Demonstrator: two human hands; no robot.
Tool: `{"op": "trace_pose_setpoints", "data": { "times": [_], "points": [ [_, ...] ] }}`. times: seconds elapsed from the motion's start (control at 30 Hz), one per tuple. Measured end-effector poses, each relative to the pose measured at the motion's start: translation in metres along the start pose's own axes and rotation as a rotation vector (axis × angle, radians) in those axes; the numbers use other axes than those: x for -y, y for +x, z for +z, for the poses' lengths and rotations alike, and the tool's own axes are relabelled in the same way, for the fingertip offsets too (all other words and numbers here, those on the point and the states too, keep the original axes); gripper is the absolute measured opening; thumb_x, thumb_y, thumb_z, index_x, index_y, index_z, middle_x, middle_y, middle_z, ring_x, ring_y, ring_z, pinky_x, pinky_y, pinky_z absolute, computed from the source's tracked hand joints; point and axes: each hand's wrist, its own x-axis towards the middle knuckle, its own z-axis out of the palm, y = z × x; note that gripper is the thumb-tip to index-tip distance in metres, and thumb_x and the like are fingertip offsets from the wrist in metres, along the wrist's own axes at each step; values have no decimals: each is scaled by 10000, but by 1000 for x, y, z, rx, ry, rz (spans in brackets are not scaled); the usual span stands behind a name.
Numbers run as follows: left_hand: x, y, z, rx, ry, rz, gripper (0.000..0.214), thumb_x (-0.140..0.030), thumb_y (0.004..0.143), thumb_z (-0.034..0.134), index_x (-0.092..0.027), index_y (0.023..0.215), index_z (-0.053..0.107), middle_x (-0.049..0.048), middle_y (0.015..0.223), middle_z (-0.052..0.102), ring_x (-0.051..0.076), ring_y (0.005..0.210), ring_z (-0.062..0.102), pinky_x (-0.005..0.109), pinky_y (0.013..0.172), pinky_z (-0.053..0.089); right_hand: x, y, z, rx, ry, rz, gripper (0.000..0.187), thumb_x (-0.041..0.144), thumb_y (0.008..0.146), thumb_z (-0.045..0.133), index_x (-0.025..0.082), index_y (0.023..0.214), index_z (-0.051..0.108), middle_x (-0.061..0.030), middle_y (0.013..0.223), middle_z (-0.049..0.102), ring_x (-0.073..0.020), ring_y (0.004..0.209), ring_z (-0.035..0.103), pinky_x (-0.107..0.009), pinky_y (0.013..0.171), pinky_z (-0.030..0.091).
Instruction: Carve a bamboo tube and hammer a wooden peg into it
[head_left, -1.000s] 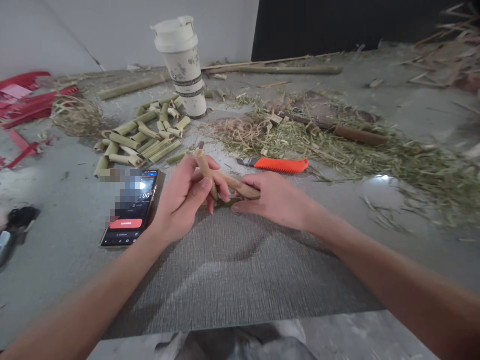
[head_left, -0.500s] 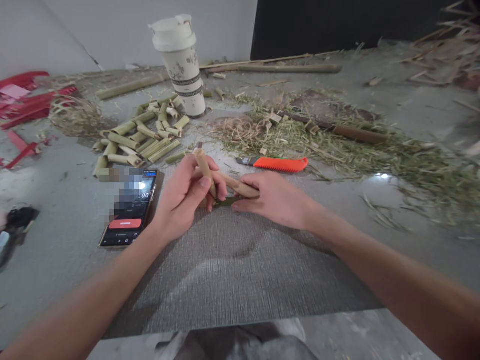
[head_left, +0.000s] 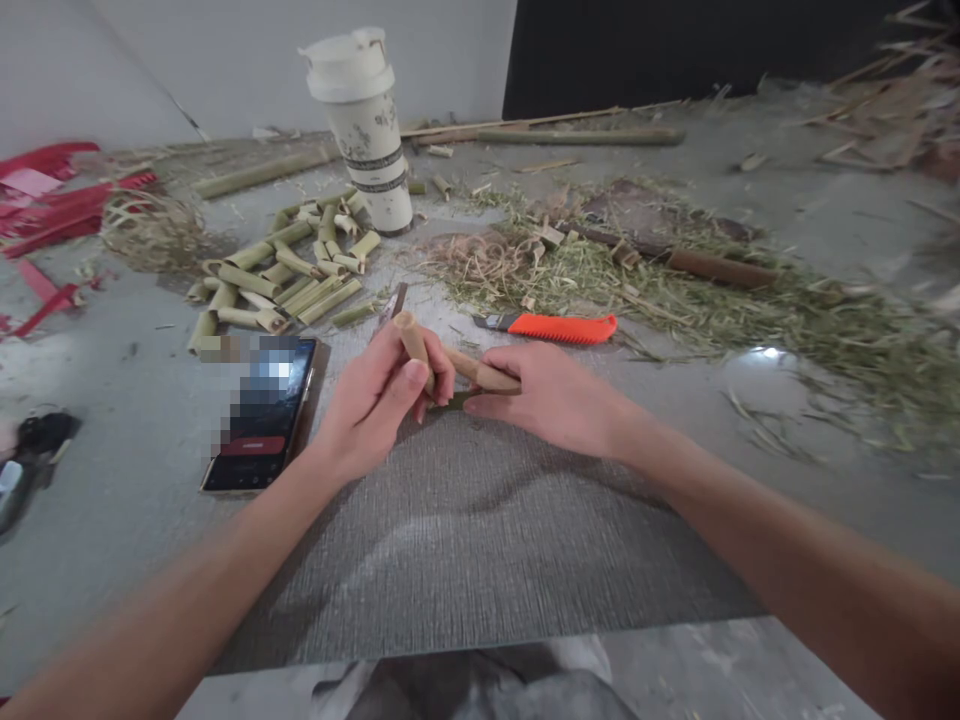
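My left hand [head_left: 371, 400] is closed around a short tan bamboo piece [head_left: 411, 338] that stands tilted, its cut end pointing up. My right hand [head_left: 551, 395] lies beside it, fingers curled over a wooden-handled tool [head_left: 480, 375] that lies across toward the left hand. A thin greenish sliver shows beneath the tool, between both hands. The hands hover just above a grey textured mat [head_left: 465, 540].
A phone [head_left: 262, 410] lies left of my left hand. A pile of cut bamboo pieces [head_left: 285, 270] sits behind it, by a tall white cup [head_left: 367, 125]. An orange-handled saw [head_left: 559, 328] lies behind my right hand, amid green shavings [head_left: 675, 290]. Red scraps [head_left: 52, 200] sit far left.
The left hand has tilted the bamboo piece slightly. A dark blade tip now shows behind its top. The phone screen has dimmed. The right hand has barely moved.
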Motion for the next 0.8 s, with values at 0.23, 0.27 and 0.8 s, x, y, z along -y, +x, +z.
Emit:
{"op": "trace_pose_setpoints", "data": {
  "times": [0.23,0.27,0.8],
  "points": [
    [-2,3,3,-15,3,4,305,-493,1152,453,-248,1022,580,23,812,669,154,674,630,239,500,519,-2,0,0,2,-7,-14,322,399,920,741,231,751,523,48,723,501,-132,664,450,-343,630,275],
    [-2,3,2,-12,-8,11,299,-479,1155,450,-248,1023,585,24,814,671,151,663,623,241,501,516,-2,0,0,5,-6,-12,313,395,920,737,231,755,528,45,727,509,-134,666,455,-343,631,278],
    [-2,2,1,4,-75,-2,234,-420,1153,499,-222,1056,578,26,861,672,128,681,605,220,540,525,-2,0,1,-9,-14,-38,379,468,988,682,227,751,510,40,728,529,-126,659,450,-347,628,256]
  ]
}}
